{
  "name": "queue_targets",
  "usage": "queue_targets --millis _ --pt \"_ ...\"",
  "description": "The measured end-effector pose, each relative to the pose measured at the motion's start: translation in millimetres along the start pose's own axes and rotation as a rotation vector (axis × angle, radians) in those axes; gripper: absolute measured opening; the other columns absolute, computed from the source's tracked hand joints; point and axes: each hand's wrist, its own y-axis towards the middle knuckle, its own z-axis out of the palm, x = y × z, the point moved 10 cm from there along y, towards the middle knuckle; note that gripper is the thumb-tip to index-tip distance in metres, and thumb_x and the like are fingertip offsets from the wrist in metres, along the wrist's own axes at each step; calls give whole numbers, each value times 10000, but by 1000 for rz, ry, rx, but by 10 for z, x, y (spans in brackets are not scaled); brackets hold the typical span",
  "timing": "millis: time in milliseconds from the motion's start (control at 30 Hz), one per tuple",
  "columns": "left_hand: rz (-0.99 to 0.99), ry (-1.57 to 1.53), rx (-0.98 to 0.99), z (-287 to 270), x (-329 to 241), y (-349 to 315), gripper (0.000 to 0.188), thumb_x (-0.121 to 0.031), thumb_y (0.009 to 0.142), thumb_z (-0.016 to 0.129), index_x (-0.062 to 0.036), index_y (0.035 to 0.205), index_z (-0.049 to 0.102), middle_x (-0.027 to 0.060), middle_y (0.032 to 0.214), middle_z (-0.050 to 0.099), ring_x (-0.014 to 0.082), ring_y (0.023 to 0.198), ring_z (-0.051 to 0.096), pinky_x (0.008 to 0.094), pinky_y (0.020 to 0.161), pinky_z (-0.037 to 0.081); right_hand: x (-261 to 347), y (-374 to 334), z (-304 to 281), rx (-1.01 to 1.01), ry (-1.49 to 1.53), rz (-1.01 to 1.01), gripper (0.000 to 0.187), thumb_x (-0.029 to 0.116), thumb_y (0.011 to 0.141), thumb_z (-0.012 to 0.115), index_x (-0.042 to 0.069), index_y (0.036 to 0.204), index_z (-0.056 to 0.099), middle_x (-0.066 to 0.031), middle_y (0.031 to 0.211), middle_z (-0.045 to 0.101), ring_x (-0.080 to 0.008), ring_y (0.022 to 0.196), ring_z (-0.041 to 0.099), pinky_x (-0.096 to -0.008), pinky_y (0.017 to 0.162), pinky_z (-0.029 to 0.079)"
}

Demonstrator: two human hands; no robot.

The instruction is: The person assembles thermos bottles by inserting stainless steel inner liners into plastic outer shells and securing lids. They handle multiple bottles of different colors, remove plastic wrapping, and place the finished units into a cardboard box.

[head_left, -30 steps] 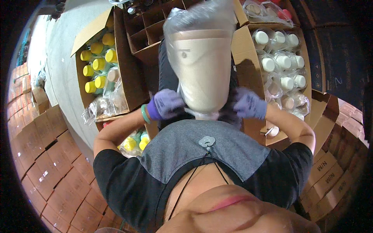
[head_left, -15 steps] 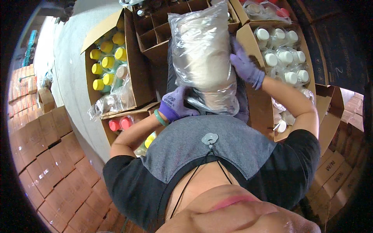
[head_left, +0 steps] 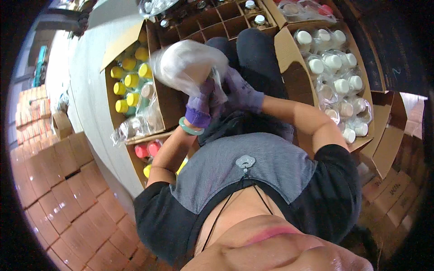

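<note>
A clear plastic bag [head_left: 183, 63] filled with something off-white is raised in front of me, blurred by motion and tilted to the left. What fills it I cannot make out. My left hand [head_left: 203, 101], in a purple glove with a green bangle at the wrist, is closed around the bag's gathered end. Close against it, my right hand [head_left: 244, 92], gloved the same way, also closes on that end. Some of its fingers are hidden behind the bag and the left hand. My dark-trousered legs [head_left: 257, 54] lie beneath.
On the left a carton [head_left: 167, 108] holds yellow-capped bottles [head_left: 131, 81]; red-capped bottles [head_left: 148, 149] sit below it. At right another carton [head_left: 294, 65] holds white-capped bottles [head_left: 333, 62]. Ahead stands a divided carton [head_left: 212, 31] with a few bottles. Brown boxes [head_left: 68, 203] are stacked at far left.
The bag has swung from lying lengthwise over my lap to the left, its end gathered. My right hand has left the bag's side and come in beside the left hand.
</note>
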Motion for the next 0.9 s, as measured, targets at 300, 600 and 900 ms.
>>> queue_targets --millis 300,600,900 --pt "-551 -104 4 -106 -746 891 464 -134 833 697 -37 1256 530 115 1056 639 210 911 639 343 737 526 -413 509 -650 -247 228 -48 824 233 642 823 47 1328 406 -175 1224 511 -336 1148 515 -383 986 443" --pt "-315 442 536 466 -904 3642 388 -271 961 496 -19 1252 542 110 1159 630 209 1037 608 371 941 475 -1417 -635 -1417 -294 164 334 535 248 791 728 40 1228 500 -152 1087 599 -298 1014 602 -385 877 491" --pt "572 1192 573 3205 2124 6524 503 -362 865 651 -59 1259 576 181 1203 618 344 1117 581 423 931 465 -1725 -924 -1384 -214 517 558 472 219 793 716 40 1186 528 -142 1075 606 -287 1017 599 -380 881 485"
